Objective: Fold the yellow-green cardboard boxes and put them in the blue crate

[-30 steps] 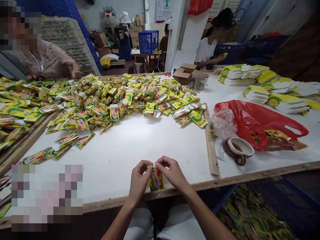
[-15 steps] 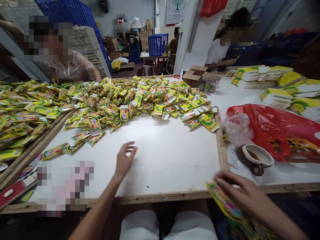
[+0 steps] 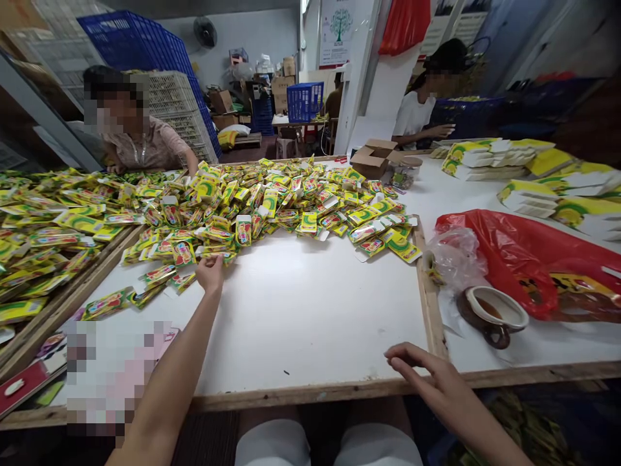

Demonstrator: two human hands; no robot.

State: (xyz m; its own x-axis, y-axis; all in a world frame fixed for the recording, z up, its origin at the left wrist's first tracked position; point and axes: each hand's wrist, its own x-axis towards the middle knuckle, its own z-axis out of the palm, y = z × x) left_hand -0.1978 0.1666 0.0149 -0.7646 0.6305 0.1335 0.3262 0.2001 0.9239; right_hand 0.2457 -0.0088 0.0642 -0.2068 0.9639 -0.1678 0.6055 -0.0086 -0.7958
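Note:
My left hand [image 3: 210, 274] reaches to the near edge of the heap, its fingers closed on the edge of a small yellow-and-green printed carton [image 3: 219, 251]. Its fingertips are partly hidden, so how firm the hold is cannot be seen. My right hand [image 3: 427, 372] hovers over the table's front edge at the right, thumb and fingers apart, holding nothing. A large heap of like cartons [image 3: 272, 200] spreads across the back of the white tabletop [image 3: 310, 310]. Below my right forearm, more yellow-green cartons [image 3: 519, 427] lie in a dark container.
A wooden strip [image 3: 431, 304] borders the work area on the right. Beyond it are a brown cup [image 3: 495, 314] with liquid, a red plastic bag [image 3: 514, 252] and stacked flat cartons [image 3: 499, 158]. An open cardboard box [image 3: 373, 158] stands behind. A co-worker [image 3: 145, 136] sits back left, another [image 3: 422, 116] back right.
My left hand has moved forward and left, from above the bare tabletop to the heap. My right hand has let go of the carton it held beyond the table edge and moved slightly left.

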